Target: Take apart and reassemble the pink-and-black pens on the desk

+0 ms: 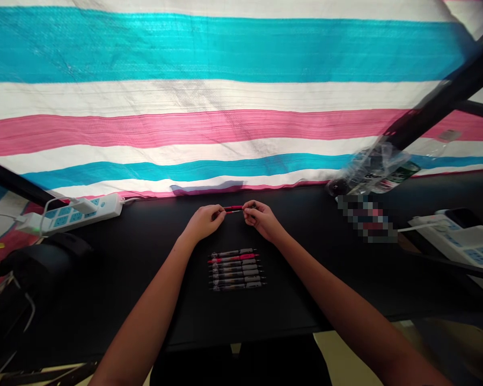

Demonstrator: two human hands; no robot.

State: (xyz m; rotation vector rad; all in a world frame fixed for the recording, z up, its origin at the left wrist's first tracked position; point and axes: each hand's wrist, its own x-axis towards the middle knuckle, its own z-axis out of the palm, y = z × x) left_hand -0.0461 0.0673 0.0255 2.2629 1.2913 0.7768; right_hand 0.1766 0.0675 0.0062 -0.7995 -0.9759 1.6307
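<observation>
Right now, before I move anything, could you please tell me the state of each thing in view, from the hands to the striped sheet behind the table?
Left hand: pinching one end of the pen.
Right hand: pinching the other end.
Slim red-and-black pen: held between both hands.
Row of slim pens: lying side by side on the black table.
White power strip: lying flat, plug inserted.
Clear plastic bag: crumpled.
Striped tarpaulin: hanging, creased.

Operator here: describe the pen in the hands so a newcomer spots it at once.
On the black table, find the row of pens. Just beyond it, the left hand and right hand hold a red pen between them, the only one outside the row.
</observation>
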